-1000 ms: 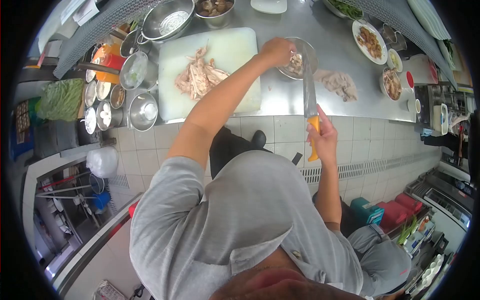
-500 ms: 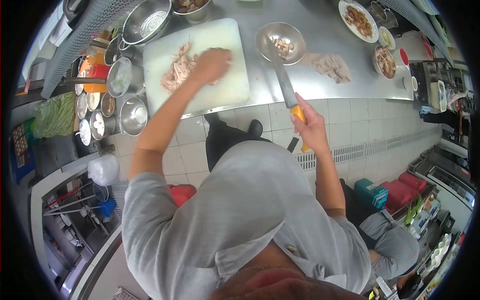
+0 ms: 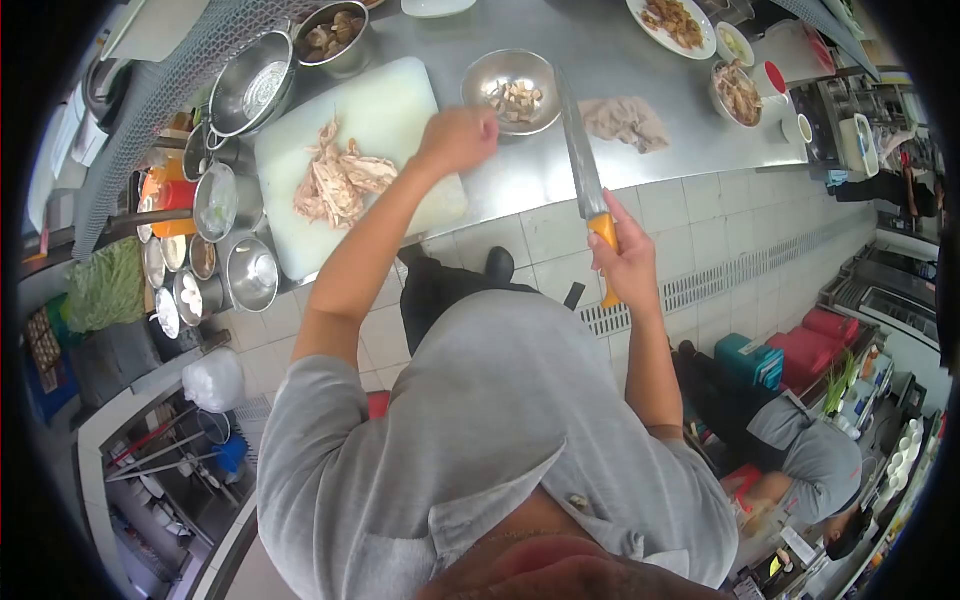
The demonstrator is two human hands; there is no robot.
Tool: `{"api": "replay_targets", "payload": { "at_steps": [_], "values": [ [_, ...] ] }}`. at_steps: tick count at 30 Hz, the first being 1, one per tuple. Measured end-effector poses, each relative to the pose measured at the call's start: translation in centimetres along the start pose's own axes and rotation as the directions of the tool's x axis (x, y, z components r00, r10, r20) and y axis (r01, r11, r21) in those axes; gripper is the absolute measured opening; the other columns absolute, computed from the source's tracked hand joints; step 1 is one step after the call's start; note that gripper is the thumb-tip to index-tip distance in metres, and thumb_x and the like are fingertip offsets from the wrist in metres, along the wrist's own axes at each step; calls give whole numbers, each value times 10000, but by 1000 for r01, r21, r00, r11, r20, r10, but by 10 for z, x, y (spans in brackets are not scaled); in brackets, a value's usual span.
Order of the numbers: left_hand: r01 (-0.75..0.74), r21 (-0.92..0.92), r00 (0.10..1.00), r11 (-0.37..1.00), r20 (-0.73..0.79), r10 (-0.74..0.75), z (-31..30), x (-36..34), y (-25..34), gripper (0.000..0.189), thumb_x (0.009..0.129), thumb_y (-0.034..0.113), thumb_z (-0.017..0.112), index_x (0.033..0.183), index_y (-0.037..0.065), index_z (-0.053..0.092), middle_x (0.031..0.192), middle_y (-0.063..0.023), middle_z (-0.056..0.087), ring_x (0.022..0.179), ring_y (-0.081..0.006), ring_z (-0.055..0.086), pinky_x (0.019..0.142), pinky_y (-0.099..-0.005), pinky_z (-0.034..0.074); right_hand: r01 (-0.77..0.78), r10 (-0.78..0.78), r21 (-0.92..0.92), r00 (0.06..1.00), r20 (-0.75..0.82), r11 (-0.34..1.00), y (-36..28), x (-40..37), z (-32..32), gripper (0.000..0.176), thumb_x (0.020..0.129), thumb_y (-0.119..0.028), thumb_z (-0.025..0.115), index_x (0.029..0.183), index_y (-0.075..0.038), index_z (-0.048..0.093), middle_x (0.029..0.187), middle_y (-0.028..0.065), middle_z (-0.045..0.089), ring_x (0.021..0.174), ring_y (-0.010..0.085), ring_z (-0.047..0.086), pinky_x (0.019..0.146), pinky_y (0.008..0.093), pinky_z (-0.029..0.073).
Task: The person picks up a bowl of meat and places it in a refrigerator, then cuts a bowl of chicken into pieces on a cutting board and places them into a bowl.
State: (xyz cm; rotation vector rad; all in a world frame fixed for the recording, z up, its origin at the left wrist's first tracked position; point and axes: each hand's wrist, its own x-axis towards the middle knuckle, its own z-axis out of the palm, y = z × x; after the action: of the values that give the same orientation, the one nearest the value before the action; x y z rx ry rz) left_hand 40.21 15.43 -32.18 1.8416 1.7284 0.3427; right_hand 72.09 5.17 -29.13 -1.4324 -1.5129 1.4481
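Observation:
My right hand (image 3: 628, 258) grips the yellow handle of a long knife (image 3: 584, 160), its blade pointing away across the table's front edge. My left hand (image 3: 458, 138) is curled closed between the cutting board and the metal bowl; whatever it may hold is hidden. Pale shredded meat, looking like cooked chicken (image 3: 338, 185), lies heaped on the white cutting board (image 3: 400, 95). Small pale chunks (image 3: 518, 102) sit in the metal bowl (image 3: 485, 70), close to my left hand and the blade.
A crumpled cloth (image 3: 625, 122) lies right of the knife. Farther right stand a plate of browned food (image 3: 675, 22) and a bowl of shredded meat (image 3: 738, 95). Metal bowls and a colander (image 3: 262, 88) crowd the left. Another person (image 3: 800, 440) is behind at lower right.
My left hand has moved right, from beside the meat to near the metal bowl. The blade, before over the bowl, is now at its right side. The view has shifted slightly.

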Motion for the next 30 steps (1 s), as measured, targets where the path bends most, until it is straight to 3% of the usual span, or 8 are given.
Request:
{"api": "replay_targets", "payload": {
  "at_steps": [1, 4, 8, 11, 15, 18, 24, 30],
  "values": [
    [6, -55, 999, 998, -36, -8, -7, 6, 0, 209, 813, 136, 675, 999, 137, 770, 962, -100, 770, 961, -312, 726, 852, -408, 568, -8, 8, 17, 1000, -1, 1000, 4, -1, 0, 637, 960, -12, 697, 1558, -98, 495, 900, -23, 632, 680, 36, 528, 613, 218, 522],
    [-375, 174, 851, 910, -325, 413, -2, 42, -28, 294, 851, 141, 675, 1126, 128, 779, 991, -111, 774, 922, -290, 742, 853, -374, 581, -14, 13, 38, 1000, 14, 999, 4, 0, 0, 645, 953, 5, 696, 1557, -99, 497, 897, -23, 627, 680, 36, 522, 611, 216, 520],
    [-222, -137, 951, 965, -249, 183, -32, 36, -38, 323, 890, 143, 687, 1204, 105, 753, 973, -114, 769, 845, -278, 727, 846, -352, 578, -11, 11, 31, 1000, 19, 999, -2, 4, 0, 648, 949, 18, 690, 1556, -104, 500, 892, -22, 620, 678, 33, 514, 607, 214, 516],
    [-100, 39, 975, 994, -198, 106, -58, -10, -60, 276, 889, 147, 702, 1153, 84, 752, 895, -108, 757, 780, -278, 717, 782, -356, 582, 3, -5, 62, 999, 33, 998, 6, 7, 2, 645, 949, 18, 687, 1555, -108, 504, 892, -25, 616, 675, 32, 508, 605, 211, 511],
    [-22, 453, 994, 891, -83, 67, -37, -67, -134, 323, 802, 135, 727, 1121, 166, 757, 1128, -71, 715, 1092, -304, 673, 938, -434, 520, -57, 51, 34, 985, 165, 998, -3, 2, 10, 637, 949, 15, 681, 1550, -110, 512, 878, -28, 606, 672, 28, 503, 606, 205, 502],
    [90, 447, 982, 890, 107, -153, -36, -81, -139, 323, 739, 176, 753, 1062, 177, 737, 1216, -69, 669, 1205, -314, 611, 980, -488, 471, -52, 67, -56, 950, 306, 997, 7, 8, 25, 638, 956, -11, 682, 1551, -178, 522, 892, -29, 620, 663, 41, 508, 616, 218, 510],
    [-7, 512, 941, 859, 293, -167, -43, -65, -133, 282, 709, 265, 762, 948, 139, 684, 1017, -76, 712, 1040, -302, 675, 875, -498, 493, 23, 96, -256, 893, 440, 966, 4, 33, 63, 648, 945, -62, 693, 1548, -223, 517, 882, 71, 666, 672, 144, 599, 686, 311, 533],
    [64, -44, 997, 997, 56, -61, -66, -53, -160, 310, 767, 235, 804, 963, 52, 647, 864, -65, 681, 760, -213, 640, 679, -364, 496, 112, 19, -293, 912, 410, 950, 7, 54, 90, 644, 937, -109, 694, 1546, -198, 504, 997, 167, 735, 851, 317, 706, 845, 371, 544]
  ]
}}
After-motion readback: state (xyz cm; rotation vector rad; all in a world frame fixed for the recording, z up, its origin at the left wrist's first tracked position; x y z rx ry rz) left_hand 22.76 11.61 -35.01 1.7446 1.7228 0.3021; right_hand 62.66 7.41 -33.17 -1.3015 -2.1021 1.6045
